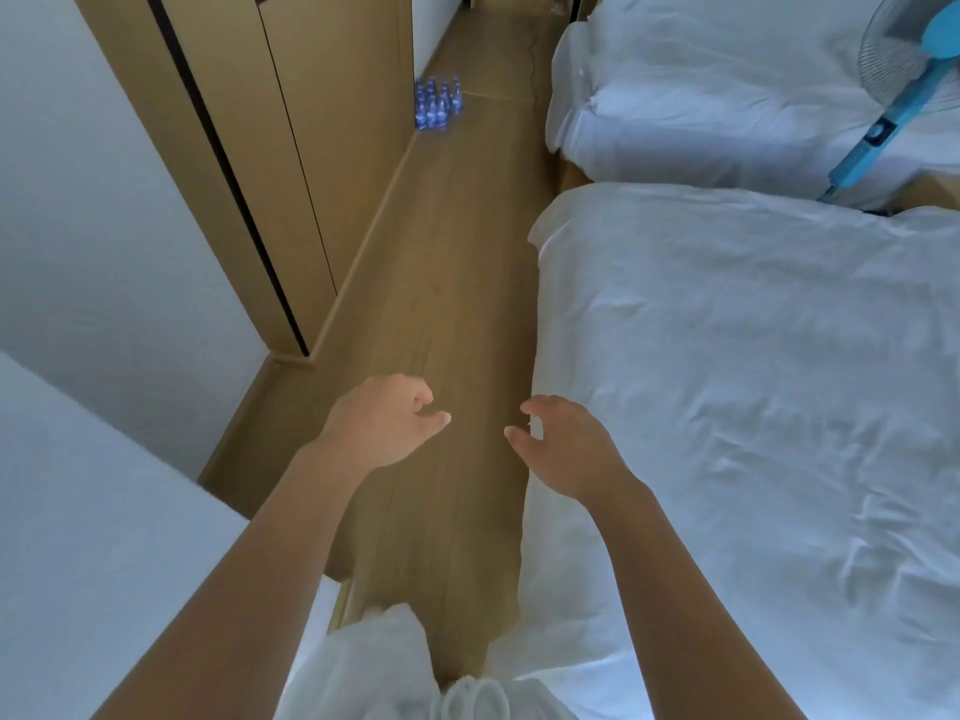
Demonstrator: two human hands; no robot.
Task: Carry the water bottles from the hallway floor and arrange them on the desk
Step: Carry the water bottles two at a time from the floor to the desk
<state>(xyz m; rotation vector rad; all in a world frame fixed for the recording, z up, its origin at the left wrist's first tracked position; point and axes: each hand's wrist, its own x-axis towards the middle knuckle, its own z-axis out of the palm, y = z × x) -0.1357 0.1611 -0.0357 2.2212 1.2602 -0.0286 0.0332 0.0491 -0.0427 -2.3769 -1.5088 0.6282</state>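
Several water bottles (pixel 437 103) with blue labels and caps stand in a tight cluster on the wooden floor, far down the passage against the left wall. My left hand (pixel 382 420) and my right hand (pixel 563 444) are stretched out in front of me over the floor, a little apart from each other. Both hold nothing; their fingers are loosely curled and apart. The bottles are well beyond both hands. No desk is in view.
A narrow strip of wooden floor (pixel 457 283) runs between a wooden wardrobe (pixel 291 148) on the left and two white beds (pixel 753 381) on the right. A blue standing fan (pixel 904 90) leans at the upper right. A white surface (pixel 93 537) fills the lower left.
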